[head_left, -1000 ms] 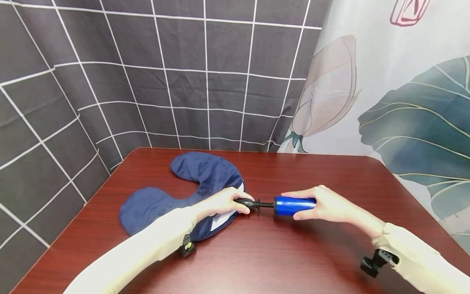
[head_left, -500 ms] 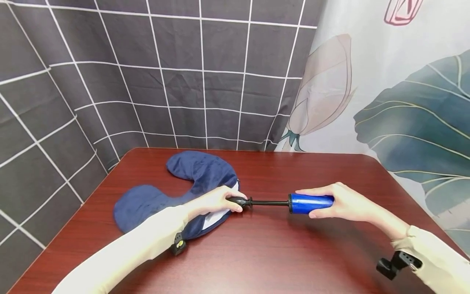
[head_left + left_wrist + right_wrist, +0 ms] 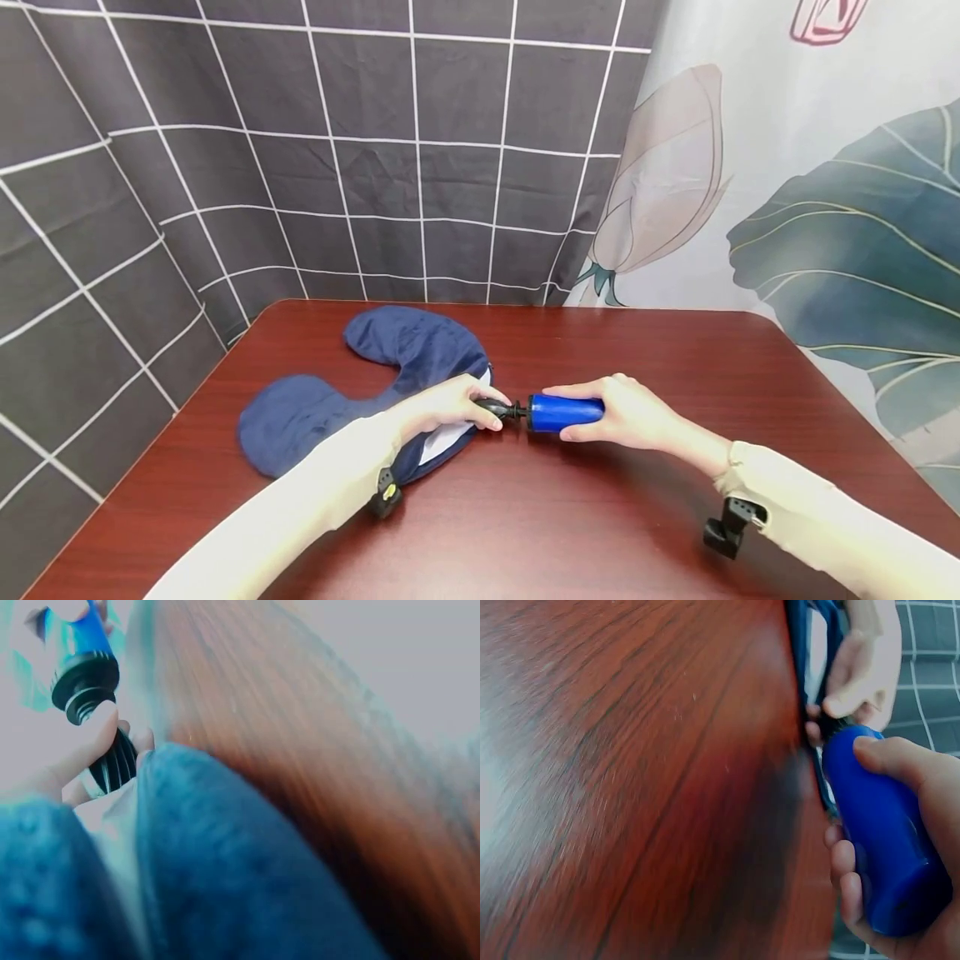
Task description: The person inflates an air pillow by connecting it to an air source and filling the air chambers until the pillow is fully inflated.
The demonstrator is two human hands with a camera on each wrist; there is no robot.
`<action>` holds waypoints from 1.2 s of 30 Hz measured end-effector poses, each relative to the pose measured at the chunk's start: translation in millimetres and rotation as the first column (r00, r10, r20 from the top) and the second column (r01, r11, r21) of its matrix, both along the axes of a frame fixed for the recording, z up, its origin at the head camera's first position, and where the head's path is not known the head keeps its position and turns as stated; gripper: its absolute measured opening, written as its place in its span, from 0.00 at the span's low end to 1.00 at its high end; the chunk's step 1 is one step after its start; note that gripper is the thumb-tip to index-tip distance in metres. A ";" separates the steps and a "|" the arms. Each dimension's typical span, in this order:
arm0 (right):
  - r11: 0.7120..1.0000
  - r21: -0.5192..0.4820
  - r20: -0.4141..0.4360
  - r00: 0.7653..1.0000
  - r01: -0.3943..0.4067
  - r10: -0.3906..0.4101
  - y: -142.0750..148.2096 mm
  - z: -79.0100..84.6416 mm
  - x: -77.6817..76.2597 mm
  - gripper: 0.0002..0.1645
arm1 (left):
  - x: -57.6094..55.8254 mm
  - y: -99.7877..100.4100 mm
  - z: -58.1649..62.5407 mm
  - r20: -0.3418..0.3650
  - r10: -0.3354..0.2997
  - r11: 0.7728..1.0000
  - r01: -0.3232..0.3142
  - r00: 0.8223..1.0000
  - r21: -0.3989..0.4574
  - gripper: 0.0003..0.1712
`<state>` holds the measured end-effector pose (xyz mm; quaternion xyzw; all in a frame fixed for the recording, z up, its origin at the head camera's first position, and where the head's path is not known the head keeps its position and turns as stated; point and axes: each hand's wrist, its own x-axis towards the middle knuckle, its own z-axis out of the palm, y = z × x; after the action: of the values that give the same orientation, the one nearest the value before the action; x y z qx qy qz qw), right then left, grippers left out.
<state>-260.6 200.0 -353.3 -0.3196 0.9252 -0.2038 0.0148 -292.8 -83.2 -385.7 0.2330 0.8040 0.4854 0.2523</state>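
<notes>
A hand pump with a blue barrel (image 3: 564,413) lies level between the two hands in the head view. My right hand (image 3: 632,414) grips the barrel, thumb on one side and fingers curled round the other in the right wrist view. With my left hand (image 3: 450,406) I hold the pump's black ribbed handle (image 3: 116,766). Only a short bit of black rod shows between handle and barrel. Under the left hand and forearm is a navy U-shaped neck pillow (image 3: 420,346), flat-looking, with a white strip (image 3: 447,442) along its outer curve.
The dark red wooden table (image 3: 600,517) carries the pillow on its left half. A grey grid-patterned cloth (image 3: 360,167) hangs behind it, and a floral curtain (image 3: 765,167) at the right. Black cameras (image 3: 723,533) are strapped to both wrists.
My right hand first draws the blue barrel away to the right, baring a long rod, then pushes it back left until little rod shows. The left hand stays on the handle, nearly still.
</notes>
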 end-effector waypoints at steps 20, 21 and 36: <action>0.998 0.046 0.023 0.999 -0.046 0.045 31.2 17.5 -2.0 0.37 | 2.8 -5.1 -6.1 -0.017 0.006 0.998 -0.005 1.000 0.056 0.18; 0.998 0.043 0.027 0.999 -0.047 0.045 36.1 18.9 -1.7 0.37 | 2.7 -5.1 -5.9 -0.015 0.005 0.998 -0.004 1.000 0.058 0.18; 0.999 0.001 0.069 0.996 -0.051 0.051 77.2 27.7 3.9 0.35 | 5.6 -3.1 -2.8 -0.051 0.009 0.999 -0.007 0.999 0.032 0.18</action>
<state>-256.8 277.2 -325.6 -0.3360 0.9160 -0.2130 0.0523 -287.2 -86.3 -388.6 0.2463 0.8032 0.4931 0.2260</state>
